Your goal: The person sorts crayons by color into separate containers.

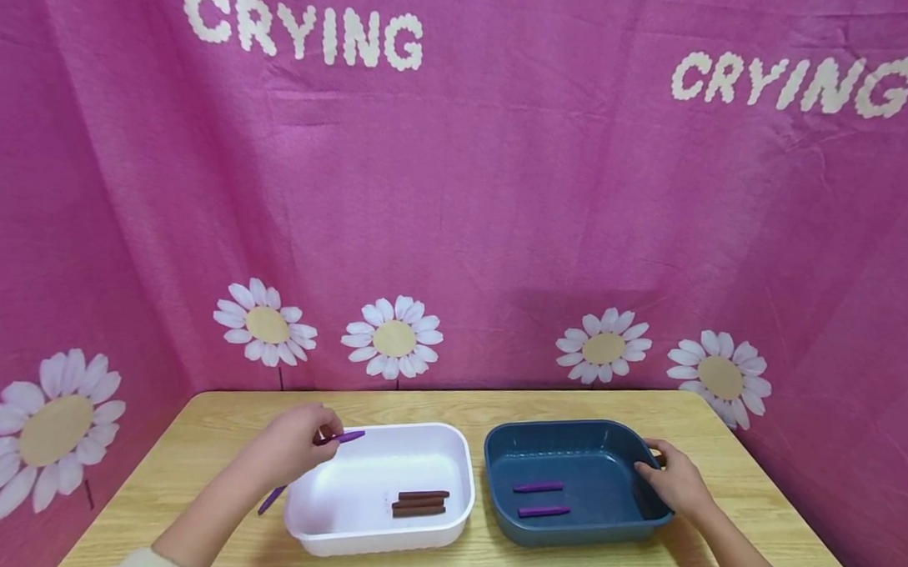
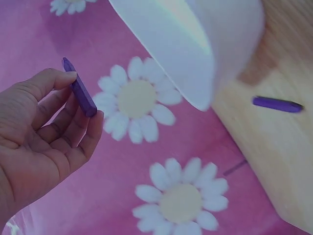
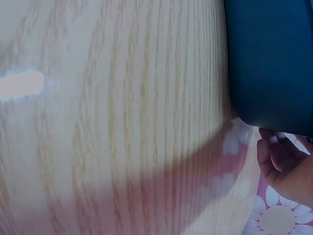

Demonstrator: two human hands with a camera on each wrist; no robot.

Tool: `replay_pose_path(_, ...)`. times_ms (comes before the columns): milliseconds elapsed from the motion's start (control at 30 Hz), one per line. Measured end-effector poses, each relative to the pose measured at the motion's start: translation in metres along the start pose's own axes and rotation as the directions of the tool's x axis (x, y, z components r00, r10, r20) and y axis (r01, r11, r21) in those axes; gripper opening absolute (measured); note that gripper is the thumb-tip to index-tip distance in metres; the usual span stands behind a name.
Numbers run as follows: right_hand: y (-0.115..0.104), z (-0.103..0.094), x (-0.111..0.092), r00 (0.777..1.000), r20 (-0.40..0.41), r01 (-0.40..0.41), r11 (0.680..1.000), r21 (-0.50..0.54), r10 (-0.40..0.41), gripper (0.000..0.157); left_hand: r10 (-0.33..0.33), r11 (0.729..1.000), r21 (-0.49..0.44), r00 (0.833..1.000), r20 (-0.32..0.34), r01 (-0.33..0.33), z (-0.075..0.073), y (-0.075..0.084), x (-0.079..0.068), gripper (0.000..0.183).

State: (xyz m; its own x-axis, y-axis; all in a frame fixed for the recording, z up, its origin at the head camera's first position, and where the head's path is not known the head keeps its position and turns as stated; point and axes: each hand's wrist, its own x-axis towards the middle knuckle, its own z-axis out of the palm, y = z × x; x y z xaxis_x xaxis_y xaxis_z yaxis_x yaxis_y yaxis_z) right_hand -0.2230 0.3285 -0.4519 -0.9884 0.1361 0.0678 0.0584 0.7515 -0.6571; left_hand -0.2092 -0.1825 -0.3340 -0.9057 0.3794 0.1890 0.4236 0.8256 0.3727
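My left hand (image 1: 298, 443) pinches a purple crayon (image 1: 343, 437) between thumb and fingers over the far left rim of the white basin (image 1: 380, 540). In the left wrist view that crayon (image 2: 82, 93) points up from the fingertips. Three brown crayons (image 1: 420, 511) lie in the white basin. The dark blue basin (image 1: 583, 531) holds two purple crayons (image 1: 543, 511). At its right rim is my right hand (image 1: 678, 478), fingers curled, with a small dark brown end, apparently a crayon (image 1: 660, 459), showing between thumb and fingers; most of it is hidden.
Another purple crayon (image 1: 270, 499) lies on the wooden table (image 1: 233, 416), left of the white basin and partly behind my left forearm. Both basins stand side by side with a narrow gap. A pink curtain (image 1: 497, 232) with daisies hangs behind the table and at its sides.
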Motion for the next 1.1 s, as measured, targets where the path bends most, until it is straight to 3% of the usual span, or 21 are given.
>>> replay_pose_path(267,0.002,0.002,0.001,1.000,-0.011,0.005,1.000,-0.011,-0.005,0.045,0.129,0.992,0.010,0.991,0.026,-0.129,0.010,0.026,0.018,0.004)
replay_pose_path(567,0.002,0.002,0.002,1.000,-0.002,0.001,1.000,0.005,-0.001,0.046,0.325,0.945,0.035,0.945,0.029,-0.326,0.029,0.053,0.038,0.003)
replay_pose_path(1100,0.000,0.001,0.001,1.000,0.003,-0.013,1.000,0.005,0.013,0.046,0.348,0.936,0.012,0.930,0.121,-0.352,0.081,0.101,0.080,0.003)
